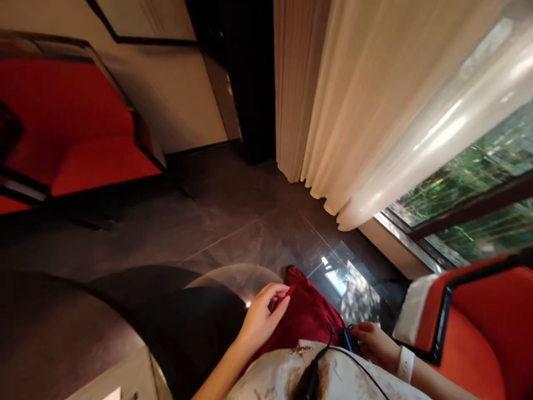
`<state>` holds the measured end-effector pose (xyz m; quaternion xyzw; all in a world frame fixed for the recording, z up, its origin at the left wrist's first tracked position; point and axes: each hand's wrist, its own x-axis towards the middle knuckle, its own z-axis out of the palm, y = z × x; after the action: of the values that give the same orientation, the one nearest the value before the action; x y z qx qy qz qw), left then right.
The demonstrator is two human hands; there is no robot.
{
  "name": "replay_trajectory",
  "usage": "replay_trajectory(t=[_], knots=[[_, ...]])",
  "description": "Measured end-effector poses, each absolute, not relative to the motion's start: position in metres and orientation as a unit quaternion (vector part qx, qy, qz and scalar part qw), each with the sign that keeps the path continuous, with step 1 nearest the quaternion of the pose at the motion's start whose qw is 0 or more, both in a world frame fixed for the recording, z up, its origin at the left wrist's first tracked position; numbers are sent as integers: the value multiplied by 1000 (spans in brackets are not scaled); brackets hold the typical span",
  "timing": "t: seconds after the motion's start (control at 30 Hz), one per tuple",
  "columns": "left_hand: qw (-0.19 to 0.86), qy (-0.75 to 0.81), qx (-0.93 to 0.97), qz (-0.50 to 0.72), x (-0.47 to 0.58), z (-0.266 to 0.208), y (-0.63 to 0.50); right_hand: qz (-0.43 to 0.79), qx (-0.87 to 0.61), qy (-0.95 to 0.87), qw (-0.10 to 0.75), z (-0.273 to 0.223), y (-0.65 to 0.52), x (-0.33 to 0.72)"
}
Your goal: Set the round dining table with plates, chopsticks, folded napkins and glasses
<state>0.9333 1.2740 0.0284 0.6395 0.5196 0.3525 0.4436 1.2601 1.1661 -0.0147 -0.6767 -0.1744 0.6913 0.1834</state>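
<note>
My left hand hovers in front of the dark red garment over my legs. Its fingers curve loosely, with the thumb apart from them and nothing visible between. At my right hip, my right hand has its fingers bent against a small black object with a blue edge. Part of that object is hidden by the hand and my clothing. Thin black cord loops beside it and runs across my pale patterned top. A white band circles my right wrist.
Red chairs with dark frames stand at the far left and near right. A round table is close on my left. Pale curtains hang by the window. The dark tiled floor reflects light.
</note>
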Motion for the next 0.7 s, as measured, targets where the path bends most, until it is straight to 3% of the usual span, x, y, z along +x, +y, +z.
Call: replay_trajectory(t=[0.13, 0.27, 0.37, 0.57, 0.7], knots=[[420, 537, 634, 364, 914, 17, 1365, 600, -680, -410, 101, -44, 1313, 1225], [392, 571, 600, 401, 895, 34, 1453, 559, -622, -529, 143, -27, 1460, 1191], [369, 599, 584, 406, 876, 56, 1510, 593, -569, -554, 136, -17, 1552, 1168], [389, 638, 511, 426, 841, 53, 1592, 681, -506, -527, -37, -20, 1683, 1124], [445, 626, 452, 452, 808, 22, 1648, 703, -499, -506, -21, -18, 1751, 1077]])
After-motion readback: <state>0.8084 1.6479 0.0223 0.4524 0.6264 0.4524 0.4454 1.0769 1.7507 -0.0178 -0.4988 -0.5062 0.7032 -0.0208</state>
